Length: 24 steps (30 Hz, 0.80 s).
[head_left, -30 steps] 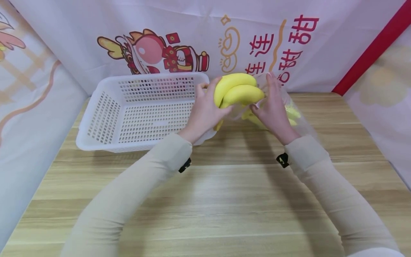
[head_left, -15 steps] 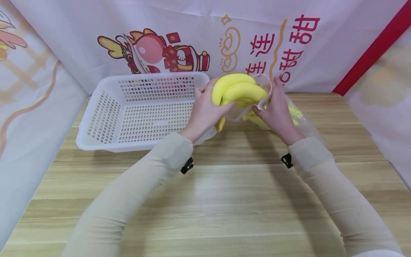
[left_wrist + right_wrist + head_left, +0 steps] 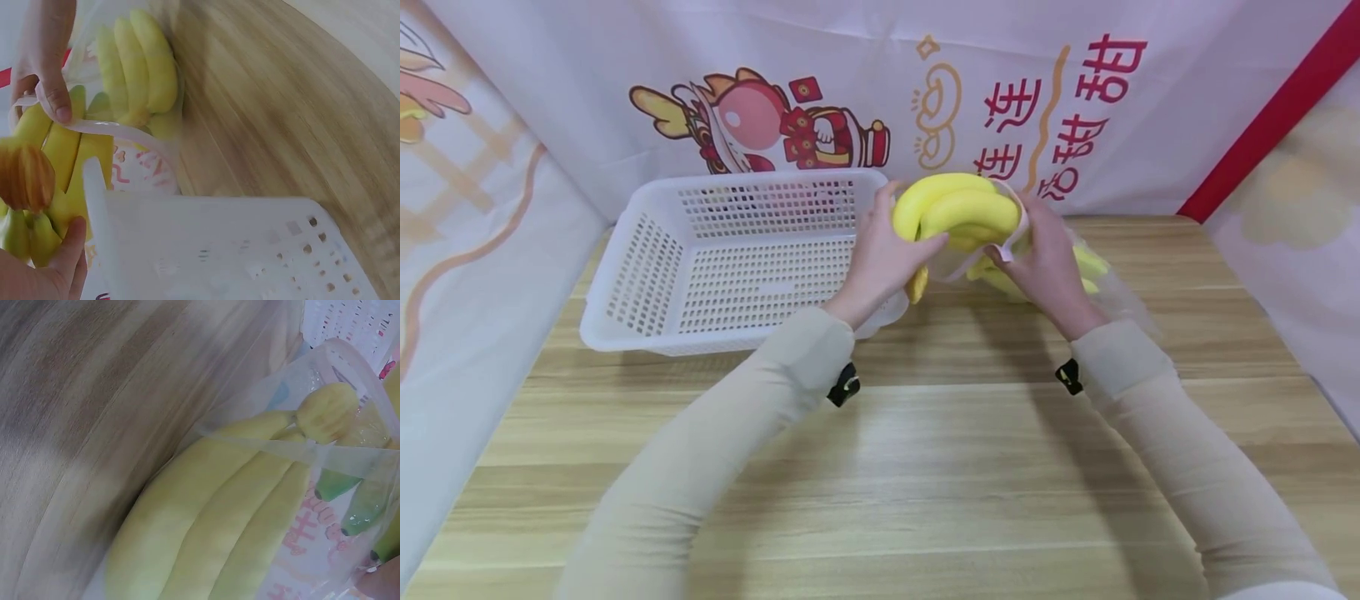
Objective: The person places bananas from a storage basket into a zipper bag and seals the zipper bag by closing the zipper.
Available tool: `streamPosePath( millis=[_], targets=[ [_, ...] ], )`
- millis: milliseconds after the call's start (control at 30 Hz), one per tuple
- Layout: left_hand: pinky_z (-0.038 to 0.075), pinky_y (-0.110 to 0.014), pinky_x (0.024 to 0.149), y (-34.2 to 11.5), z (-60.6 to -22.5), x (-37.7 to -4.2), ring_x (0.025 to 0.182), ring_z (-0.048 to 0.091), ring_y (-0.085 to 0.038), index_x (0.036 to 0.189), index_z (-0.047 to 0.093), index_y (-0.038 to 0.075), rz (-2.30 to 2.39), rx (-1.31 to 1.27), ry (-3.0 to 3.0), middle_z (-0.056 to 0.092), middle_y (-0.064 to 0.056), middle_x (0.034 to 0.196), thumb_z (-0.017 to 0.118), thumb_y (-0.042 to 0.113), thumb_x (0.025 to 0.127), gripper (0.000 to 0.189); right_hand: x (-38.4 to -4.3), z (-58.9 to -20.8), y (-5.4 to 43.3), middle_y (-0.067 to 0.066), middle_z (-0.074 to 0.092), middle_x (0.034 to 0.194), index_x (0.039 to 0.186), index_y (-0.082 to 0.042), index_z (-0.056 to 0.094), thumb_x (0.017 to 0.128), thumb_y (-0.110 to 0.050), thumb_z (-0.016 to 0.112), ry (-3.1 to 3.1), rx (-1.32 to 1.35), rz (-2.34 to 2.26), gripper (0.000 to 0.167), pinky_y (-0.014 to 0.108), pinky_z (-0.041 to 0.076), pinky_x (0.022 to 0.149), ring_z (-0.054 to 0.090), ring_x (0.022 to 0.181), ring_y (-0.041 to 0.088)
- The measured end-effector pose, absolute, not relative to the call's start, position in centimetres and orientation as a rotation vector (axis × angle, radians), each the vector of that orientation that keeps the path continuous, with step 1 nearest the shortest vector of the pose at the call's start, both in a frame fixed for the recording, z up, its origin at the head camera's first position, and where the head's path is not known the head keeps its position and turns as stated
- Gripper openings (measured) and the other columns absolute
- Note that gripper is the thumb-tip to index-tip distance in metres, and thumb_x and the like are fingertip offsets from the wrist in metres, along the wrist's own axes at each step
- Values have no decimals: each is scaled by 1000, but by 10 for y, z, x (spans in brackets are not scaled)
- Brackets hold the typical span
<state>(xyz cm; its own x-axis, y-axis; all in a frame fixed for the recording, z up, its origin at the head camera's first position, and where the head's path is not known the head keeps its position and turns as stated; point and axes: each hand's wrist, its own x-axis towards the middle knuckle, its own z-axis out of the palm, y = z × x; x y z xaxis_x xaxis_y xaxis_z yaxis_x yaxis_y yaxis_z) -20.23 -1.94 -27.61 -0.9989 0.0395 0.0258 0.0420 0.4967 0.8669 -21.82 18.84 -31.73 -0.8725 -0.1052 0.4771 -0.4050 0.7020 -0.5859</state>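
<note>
To the right of the white basket [image 3: 598, 292], the held banana bunch [image 3: 966, 212] is hanging above the table [image 3: 925, 467], its tip ends pointing away from the basket and reaching into the mouth of the clear bag [image 3: 125, 132]. This bunch is showing smooth, curved, bright yellow fruits, with a thick brown stem on the side nearer to the basket, and at least 3 tips are turning green with small dark points. The left hand [image 3: 880, 258], just beside the basket's right end, is gripping the bunch near this stem, its thumb lying over the fruits. The right hand [image 3: 1048, 267], farther right of the basket, is pinching the pale rim of the bag; the 2 hands are staying apart, with the bunch between them. Inside the bag, farther from the basket than the hands, a second bunch [image 3: 212, 512] is lying, paler through the cloudy plastic, with 3 fruits showing clearly. The right wrist view is cutting off its lower ends and most of the right hand. The fruits underneath the held bunch are hiding, so I cannot be telling their full number.
</note>
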Motion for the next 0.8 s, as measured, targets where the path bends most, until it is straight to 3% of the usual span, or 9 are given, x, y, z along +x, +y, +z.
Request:
streamPosePath(
  millis=[267,567,800],
  targets=[
    [48,-30,97,-8,-278,-207,115,49,-18,139,32,15,-1641,-78,-2722,43,-9,133,78,29,78,78,-217,-317,184,19,52,135,141,-8,42,76,-10,78,-2595,353,1020,74,50,35,113,47,125,36],
    [48,-34,93,2,-283,-206,117,43,-21,142,32,23,-1695,-86,-2764,32,-13,141,76,16,71,84,-215,-313,176,19,46,143,144,-4,34,75,-12,80,-2662,435,1003,84,49,32,115,43,132,36],
    [45,-31,100,3,-285,-207,118,44,-19,141,31,15,-1728,-124,-2763,36,-9,140,77,16,74,81,-214,-313,177,23,43,144,147,-1,29,79,-10,75,-2704,384,961,82,50,29,117,40,134,39]
  ],
)
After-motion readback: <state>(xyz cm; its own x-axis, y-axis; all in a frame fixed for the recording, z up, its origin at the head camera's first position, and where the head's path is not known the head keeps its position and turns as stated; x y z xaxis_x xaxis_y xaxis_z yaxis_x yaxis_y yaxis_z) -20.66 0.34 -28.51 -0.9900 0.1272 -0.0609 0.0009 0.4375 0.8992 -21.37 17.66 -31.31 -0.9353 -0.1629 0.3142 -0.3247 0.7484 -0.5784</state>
